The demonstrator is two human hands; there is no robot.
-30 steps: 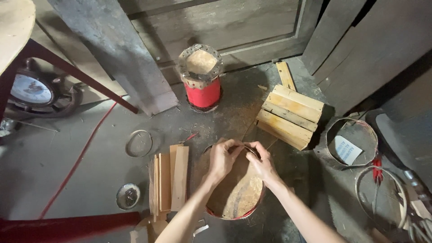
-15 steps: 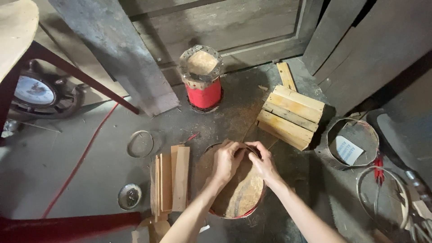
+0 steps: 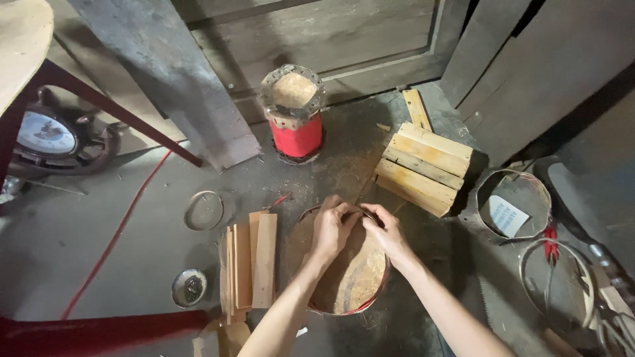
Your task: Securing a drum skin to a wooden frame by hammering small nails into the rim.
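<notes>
Pinching what seems a thin metal band, both hands (image 3: 360, 228) cover a round chipboard disc (image 3: 344, 271).

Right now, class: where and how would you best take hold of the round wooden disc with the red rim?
Probably grip the round wooden disc by its red rim at the near edge, coming from the person's side. It lies flat on the floor, and the left hand and right hand crowd its far edge.

round wooden disc (image 3: 347, 271) – red-edged, lying flat on floor – far rim under fingers (image 3: 344, 218)
</notes>
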